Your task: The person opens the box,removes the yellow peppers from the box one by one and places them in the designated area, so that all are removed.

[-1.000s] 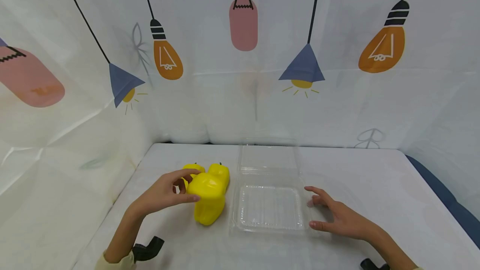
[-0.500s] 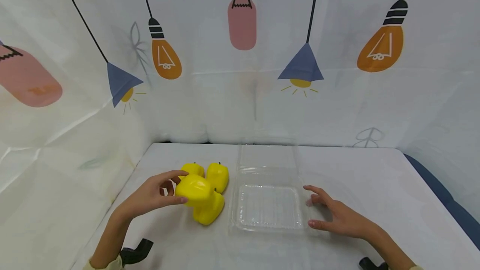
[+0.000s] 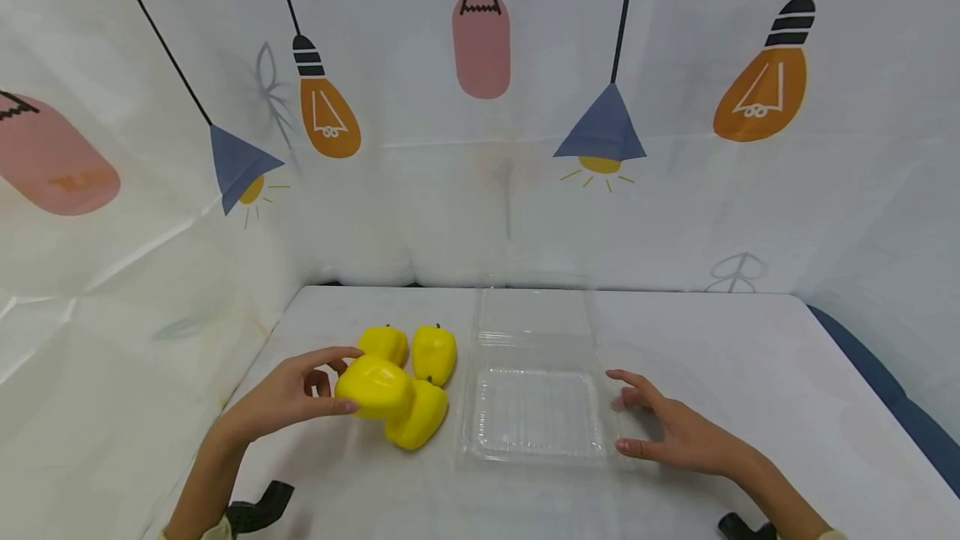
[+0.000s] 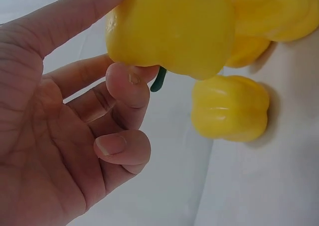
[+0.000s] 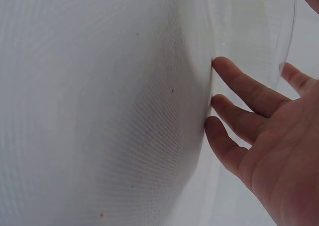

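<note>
My left hand (image 3: 288,394) pinches a yellow bell pepper (image 3: 373,387) between thumb and fingers, left of the other peppers. In the left wrist view this bell pepper (image 4: 172,29) shows a dark green stem pointing toward the curled lower fingers. Another yellow pepper (image 3: 422,419) lies partly behind it, and two more peppers, the left one (image 3: 384,344) and the right one (image 3: 434,352), stand farther back. My right hand (image 3: 675,433) rests beside the clear plastic clamshell box (image 3: 538,415), fingers spread. In the right wrist view its fingertips touch the white surface, and one finger is at the box's edge.
The box's clear lid (image 3: 537,315) lies folded back toward the rear of the white table (image 3: 720,348). Behind the table hangs a white curtain (image 3: 450,207) printed with lamps. A dark blue item (image 3: 892,390) shows past the right table edge.
My left hand has moved left with the bell pepper, away from the box, so more of the peppers behind it shows. The right hand and the box have stayed in place.
</note>
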A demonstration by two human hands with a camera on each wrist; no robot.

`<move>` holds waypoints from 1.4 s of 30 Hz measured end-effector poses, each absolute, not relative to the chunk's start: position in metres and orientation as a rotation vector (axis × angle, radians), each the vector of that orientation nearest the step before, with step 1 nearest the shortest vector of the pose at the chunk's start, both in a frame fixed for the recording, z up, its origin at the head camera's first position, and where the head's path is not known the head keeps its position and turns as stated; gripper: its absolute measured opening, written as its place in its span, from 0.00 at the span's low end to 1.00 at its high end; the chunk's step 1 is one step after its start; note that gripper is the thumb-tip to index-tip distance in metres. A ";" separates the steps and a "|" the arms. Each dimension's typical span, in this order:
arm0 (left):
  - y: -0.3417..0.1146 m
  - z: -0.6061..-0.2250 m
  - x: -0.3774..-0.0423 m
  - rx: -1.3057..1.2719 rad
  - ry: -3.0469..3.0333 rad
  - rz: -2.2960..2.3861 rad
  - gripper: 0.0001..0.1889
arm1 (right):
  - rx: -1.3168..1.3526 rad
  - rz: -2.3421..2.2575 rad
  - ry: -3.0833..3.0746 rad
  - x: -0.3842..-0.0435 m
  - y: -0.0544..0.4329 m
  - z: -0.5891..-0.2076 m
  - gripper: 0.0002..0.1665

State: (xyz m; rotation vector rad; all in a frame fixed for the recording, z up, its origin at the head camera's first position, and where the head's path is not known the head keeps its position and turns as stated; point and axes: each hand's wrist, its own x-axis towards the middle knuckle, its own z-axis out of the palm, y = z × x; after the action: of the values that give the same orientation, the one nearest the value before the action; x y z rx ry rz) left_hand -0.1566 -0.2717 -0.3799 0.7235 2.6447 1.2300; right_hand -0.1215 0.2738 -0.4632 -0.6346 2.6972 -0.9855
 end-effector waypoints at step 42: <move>-0.308 -0.402 -0.154 0.630 2.552 1.072 0.30 | -0.661 -0.958 2.719 -0.121 0.274 -0.463 0.50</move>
State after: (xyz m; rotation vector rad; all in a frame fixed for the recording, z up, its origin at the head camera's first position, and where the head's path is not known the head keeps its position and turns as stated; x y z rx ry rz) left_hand -0.1543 -0.3082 -0.4021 0.6303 2.5524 1.0721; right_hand -0.1211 0.2743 -0.4634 -0.6607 2.7193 -0.9584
